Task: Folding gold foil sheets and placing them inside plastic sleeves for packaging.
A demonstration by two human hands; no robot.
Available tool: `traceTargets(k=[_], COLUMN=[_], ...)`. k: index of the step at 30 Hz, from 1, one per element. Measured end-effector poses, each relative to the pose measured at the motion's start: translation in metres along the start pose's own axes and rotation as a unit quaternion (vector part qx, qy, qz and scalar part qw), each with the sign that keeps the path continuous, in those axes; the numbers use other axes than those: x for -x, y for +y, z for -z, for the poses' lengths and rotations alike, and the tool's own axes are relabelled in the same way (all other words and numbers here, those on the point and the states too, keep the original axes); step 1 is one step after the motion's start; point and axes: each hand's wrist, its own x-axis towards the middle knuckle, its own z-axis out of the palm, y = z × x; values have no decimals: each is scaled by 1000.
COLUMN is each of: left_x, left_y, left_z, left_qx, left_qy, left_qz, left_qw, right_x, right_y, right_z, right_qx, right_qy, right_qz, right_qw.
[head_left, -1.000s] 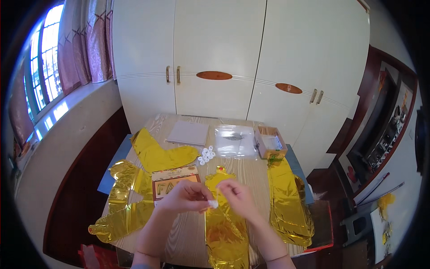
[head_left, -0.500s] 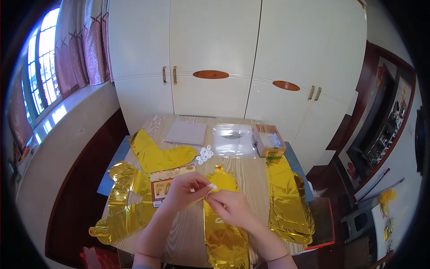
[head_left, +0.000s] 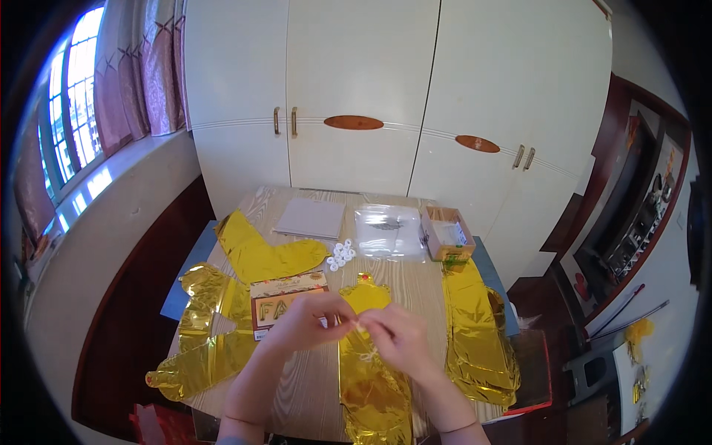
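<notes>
My left hand (head_left: 313, 324) and my right hand (head_left: 400, 335) meet above the middle of the table, thumbs and fingertips pinched together. Between them is a thin white ribbon (head_left: 366, 357), partly hidden by the fingers, with a loose curl hanging below the right hand. Under both hands lies a flat gold foil balloon (head_left: 374, 397), uninflated, its top tab pointing away from me. A cluster of small white ribbon rolls (head_left: 341, 255) sits just beyond. The left forearm passes over the edge of a printed package card (head_left: 285, 293).
More flat gold foil balloons lie at the far left (head_left: 267, 256), near left (head_left: 215, 356) and right (head_left: 478, 341). Along the table's back are a grey-white flat pad (head_left: 310, 218), a clear plastic packet (head_left: 389, 233) and an open cardboard box (head_left: 448, 236). White cabinets (head_left: 356, 67) stand behind.
The hands have drawn closer, fingertip to fingertip. The white roll seen at the left fingertips is now hidden, and a white ribbon curl hangs below the right hand.
</notes>
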Motion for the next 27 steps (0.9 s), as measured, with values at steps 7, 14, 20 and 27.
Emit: traceTargets(k=[7, 14, 20, 27], left_x=[-2, -1, -2, -2], left_y=[-4, 1, -4, -2], left_z=[-7, 1, -3, -3], left_qx=[102, 43, 29, 115], left_qy=[106, -19, 138, -7], left_qz=[-49, -89, -59, -122], left_qw=[988, 995, 988, 986], right_x=[9, 2, 5, 0], right_y=[13, 17, 3, 19], right_z=[-14, -6, -8, -6], right_qx=[48, -18, 30, -4], right_qy=[-74, -5, -73, 11], right_qz=[-8, -40, -8, -24], right_qw=[996, 999, 997, 1000])
